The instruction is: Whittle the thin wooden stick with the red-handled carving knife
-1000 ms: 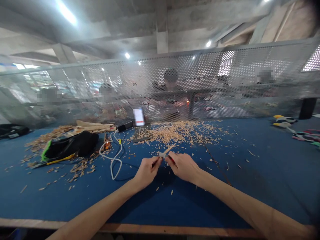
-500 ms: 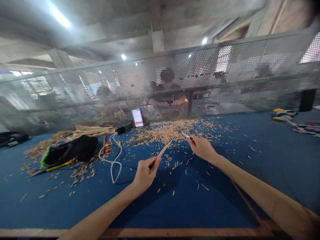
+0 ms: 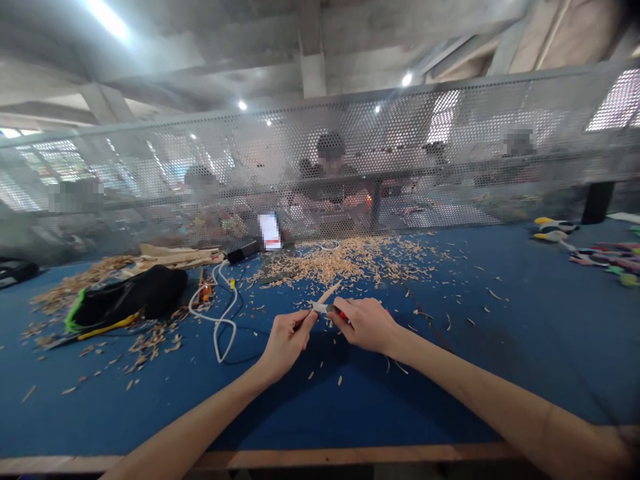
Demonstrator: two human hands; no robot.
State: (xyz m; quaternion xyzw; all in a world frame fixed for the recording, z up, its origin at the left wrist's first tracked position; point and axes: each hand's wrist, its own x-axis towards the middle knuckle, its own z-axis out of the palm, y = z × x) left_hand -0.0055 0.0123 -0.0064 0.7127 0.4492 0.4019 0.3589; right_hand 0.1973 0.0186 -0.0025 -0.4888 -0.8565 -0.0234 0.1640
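Note:
My left hand (image 3: 287, 343) is closed around the lower end of a pale pointed wooden stick (image 3: 330, 291), whose tip points up and to the right. In my right hand (image 3: 367, 325) is a knife (image 3: 320, 307) with a red handle, mostly hidden by the fingers. Its short metal blade lies against the stick just above my left fingertips. Beyond both hands, a heap of wood shavings (image 3: 345, 259) spreads over the blue tabletop (image 3: 320, 413).
At the left are a black pouch (image 3: 135, 297) with green trim, a yellow-handled tool (image 3: 107, 328), a white cable (image 3: 218, 320) and wood strips (image 3: 175, 257). A lit phone (image 3: 270, 231) leans by the perforated screen (image 3: 280, 153). People sit behind it.
My right hand has moved left and down with the knife, bringing the blade onto the stick. My left hand still holds the stick; the view has shifted slightly.

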